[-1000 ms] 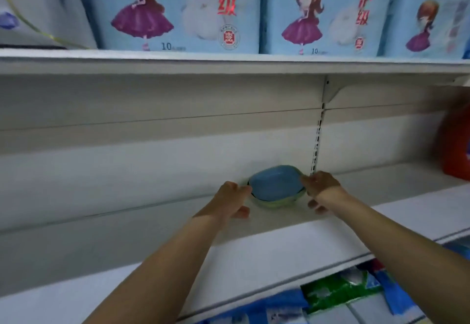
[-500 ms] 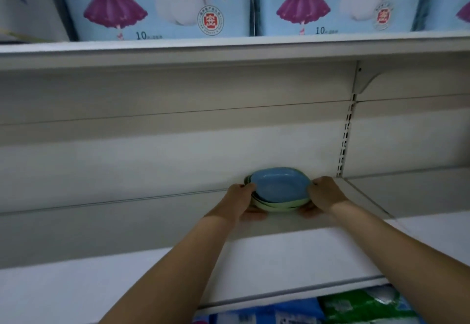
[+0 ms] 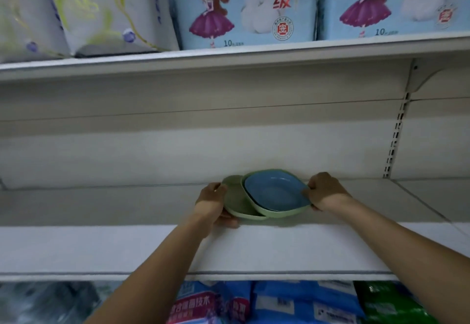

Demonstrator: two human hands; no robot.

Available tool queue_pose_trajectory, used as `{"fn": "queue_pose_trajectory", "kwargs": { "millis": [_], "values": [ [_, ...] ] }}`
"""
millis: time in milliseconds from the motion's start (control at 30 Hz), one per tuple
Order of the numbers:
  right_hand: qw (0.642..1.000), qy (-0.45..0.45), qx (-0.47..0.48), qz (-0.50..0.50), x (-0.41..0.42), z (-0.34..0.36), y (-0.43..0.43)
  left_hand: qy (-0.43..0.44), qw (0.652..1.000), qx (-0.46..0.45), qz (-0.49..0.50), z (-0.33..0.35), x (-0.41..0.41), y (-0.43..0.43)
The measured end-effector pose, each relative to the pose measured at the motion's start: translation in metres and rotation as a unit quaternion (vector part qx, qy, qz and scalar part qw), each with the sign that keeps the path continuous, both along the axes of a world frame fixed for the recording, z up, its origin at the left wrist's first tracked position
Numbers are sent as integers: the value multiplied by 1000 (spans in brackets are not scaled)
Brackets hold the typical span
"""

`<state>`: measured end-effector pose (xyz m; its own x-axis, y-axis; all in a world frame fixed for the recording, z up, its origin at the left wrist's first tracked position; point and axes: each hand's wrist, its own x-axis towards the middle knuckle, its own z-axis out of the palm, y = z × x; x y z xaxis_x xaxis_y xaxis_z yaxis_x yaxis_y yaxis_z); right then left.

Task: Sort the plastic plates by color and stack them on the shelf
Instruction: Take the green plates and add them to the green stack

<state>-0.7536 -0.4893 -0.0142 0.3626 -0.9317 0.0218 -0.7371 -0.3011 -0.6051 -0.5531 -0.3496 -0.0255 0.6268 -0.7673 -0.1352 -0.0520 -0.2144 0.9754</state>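
Back panel (image 3: 178, 145): flat, matt white sheet with horizontal seams; a slotted metal upright (image 3: 394, 140) runs down its right part.
Shelf (image 3: 279, 247): smooth white board, long and level, with a grey front lip.
Upper packs: glossy pale-blue soft packs (image 3: 241, 5) printed with a cartoon girl in a purple dress; floral white packs (image 3: 89, 11) to their left.
Lower packs: crinkled film bags below the board, blue (image 3: 292, 303) and green (image 3: 389, 303).
Plate stack: sits at the back of the shelf, touching or just beside the panel, between the two hands.
Green plate, left (image 3: 234, 201): smooth matt plastic, lowest, slid out leftward from under the others.
Green plate, right (image 3: 287, 212): rounded-square, only its rim showing round the blue one.
Blue plate (image 3: 274, 192): shallow rounded-square plastic dish, face up, nested on top; seen corner-on, its widest span lying left to right along the shelf, one corner toward each hand.
Left hand (image 3: 211, 201): fingers curled over the slid-out green plate's rim, thumb beneath.
Right hand (image 3: 324, 191): fingers curled, pinching the stack's right corner at the blue plate's rim.
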Motion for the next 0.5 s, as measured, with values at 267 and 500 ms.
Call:
{"fn": "queue_pose_trajectory", "kwargs": {
  "millis": [267,500],
  "values": [
    [994,88,-34,57,13,-8,20,-84,993,1,78,0,39,38],
    [977,193,-75,60,26,5,34,-195,975,21,105,1,53,53]
  ]
}}
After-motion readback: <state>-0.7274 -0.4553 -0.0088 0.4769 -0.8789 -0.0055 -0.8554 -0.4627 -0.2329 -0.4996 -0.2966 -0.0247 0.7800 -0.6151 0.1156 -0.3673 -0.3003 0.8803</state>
